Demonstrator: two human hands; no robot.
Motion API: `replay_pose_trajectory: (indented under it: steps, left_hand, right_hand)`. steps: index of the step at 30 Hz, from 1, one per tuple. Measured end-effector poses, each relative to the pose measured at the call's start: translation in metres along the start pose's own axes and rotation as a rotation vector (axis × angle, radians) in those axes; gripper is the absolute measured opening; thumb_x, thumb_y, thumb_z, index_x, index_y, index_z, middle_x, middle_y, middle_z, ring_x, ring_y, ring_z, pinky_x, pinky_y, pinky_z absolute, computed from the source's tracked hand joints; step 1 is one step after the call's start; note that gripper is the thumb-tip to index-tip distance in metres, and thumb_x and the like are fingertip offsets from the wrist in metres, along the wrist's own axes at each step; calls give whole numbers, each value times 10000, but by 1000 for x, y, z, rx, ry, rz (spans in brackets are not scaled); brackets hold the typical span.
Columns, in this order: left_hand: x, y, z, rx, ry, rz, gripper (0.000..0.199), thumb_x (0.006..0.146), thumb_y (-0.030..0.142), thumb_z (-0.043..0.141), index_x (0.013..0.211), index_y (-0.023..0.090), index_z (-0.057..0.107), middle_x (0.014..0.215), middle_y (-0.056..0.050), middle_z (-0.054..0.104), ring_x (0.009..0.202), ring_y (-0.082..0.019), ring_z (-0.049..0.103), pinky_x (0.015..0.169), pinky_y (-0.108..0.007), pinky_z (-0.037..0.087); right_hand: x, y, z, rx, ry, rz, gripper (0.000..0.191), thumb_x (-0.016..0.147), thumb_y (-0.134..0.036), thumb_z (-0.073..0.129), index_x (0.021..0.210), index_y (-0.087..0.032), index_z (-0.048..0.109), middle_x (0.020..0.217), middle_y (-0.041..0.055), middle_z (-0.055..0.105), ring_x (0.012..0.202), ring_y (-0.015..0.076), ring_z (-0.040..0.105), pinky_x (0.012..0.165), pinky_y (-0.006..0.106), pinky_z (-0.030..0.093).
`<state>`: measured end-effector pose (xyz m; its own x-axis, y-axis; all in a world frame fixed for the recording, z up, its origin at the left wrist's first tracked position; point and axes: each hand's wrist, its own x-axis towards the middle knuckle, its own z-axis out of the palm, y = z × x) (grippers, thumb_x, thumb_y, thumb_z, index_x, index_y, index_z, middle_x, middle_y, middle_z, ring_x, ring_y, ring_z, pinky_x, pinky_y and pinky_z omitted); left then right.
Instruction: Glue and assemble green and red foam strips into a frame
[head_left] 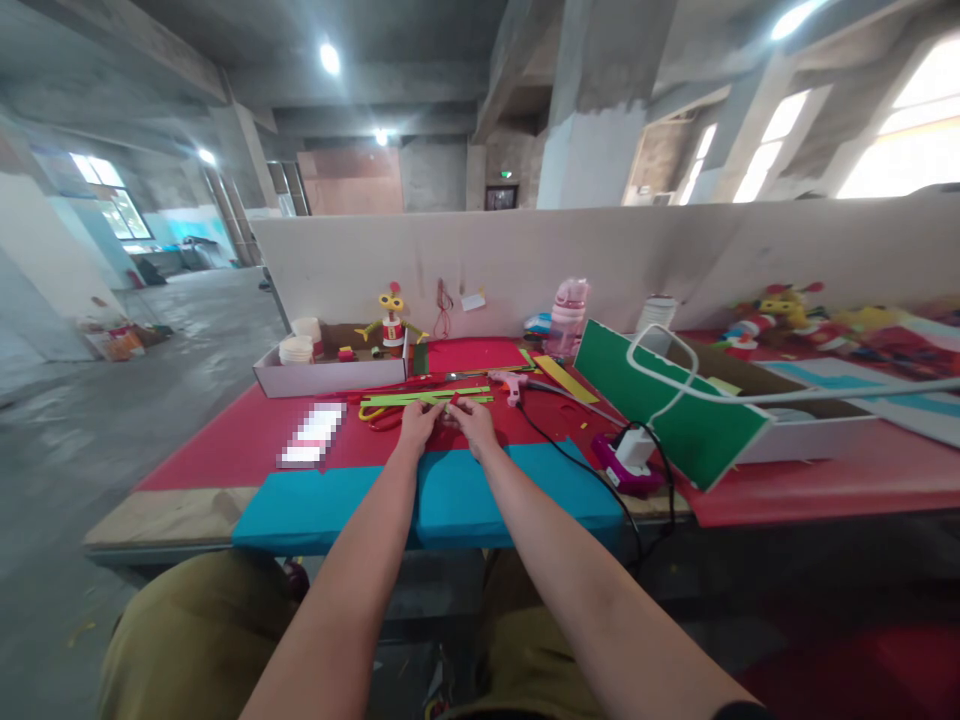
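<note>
My left hand and my right hand meet over the red tabletop, their fingers closed in a pinch. Between the fingertips shows a small green piece, with a bit of red at the right fingers; its exact shape is too small to tell. Just beyond the hands lie several light green strips. Yellow-handled scissors rest left of my left hand, partly under the strips. A pink glue gun lies past my right hand, its black cord running toward the right.
A blue cloth covers the front edge. At the back left, a white box stands near a yellow-and-red figure. Right are a purple power strip, a green board, a white cable and a pink bottle.
</note>
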<state>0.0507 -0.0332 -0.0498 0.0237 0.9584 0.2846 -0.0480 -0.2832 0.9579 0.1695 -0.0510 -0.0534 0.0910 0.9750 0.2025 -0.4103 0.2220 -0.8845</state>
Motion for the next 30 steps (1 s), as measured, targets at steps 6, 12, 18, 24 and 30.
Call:
replay_pose_trajectory:
  steps: [6, 12, 18, 24, 30]
  left_hand:
    - [0, 0, -1, 66, 71, 42, 292, 655, 398, 714, 594, 163, 553, 531, 25, 546, 513, -107, 469, 503, -226, 338]
    - [-1, 2, -1, 37, 60, 65, 299, 663, 382, 707, 585, 167, 513, 528, 41, 505, 511, -94, 437, 501, -221, 331]
    - [-3, 4, 2, -80, 16, 30, 286, 678, 412, 704, 687, 168, 556, 588, 30, 553, 526, -100, 485, 528, -232, 389]
    - [-4, 7, 4, -68, -17, 4, 304, 648, 393, 739, 807, 150, 647, 708, -23, 651, 613, -135, 575, 605, -264, 457]
    - [-6, 11, 5, -49, -44, -5, 296, 637, 367, 751, 823, 143, 697, 771, -49, 702, 692, -168, 621, 695, -299, 493]
  right_hand:
    - [-2, -1, 1, -8, -19, -11, 303, 570, -398, 760, 687, -190, 573, 664, -27, 643, 643, 154, 642, 715, 351, 555]
    - [-1, 0, 1, -3, -15, -11, 291, 568, -386, 763, 700, -191, 592, 677, -21, 656, 651, 167, 652, 726, 364, 550]
    - [4, 5, -2, -92, 32, -115, 269, 597, -403, 739, 704, -183, 627, 683, -5, 667, 668, 169, 639, 734, 338, 534]
    - [6, 6, -4, -24, 147, -105, 316, 568, -379, 749, 794, -189, 635, 686, -9, 676, 665, 175, 652, 730, 343, 545]
    - [5, 7, -4, -34, 115, -91, 299, 574, -380, 747, 776, -187, 641, 673, -12, 673, 655, 178, 659, 733, 356, 558]
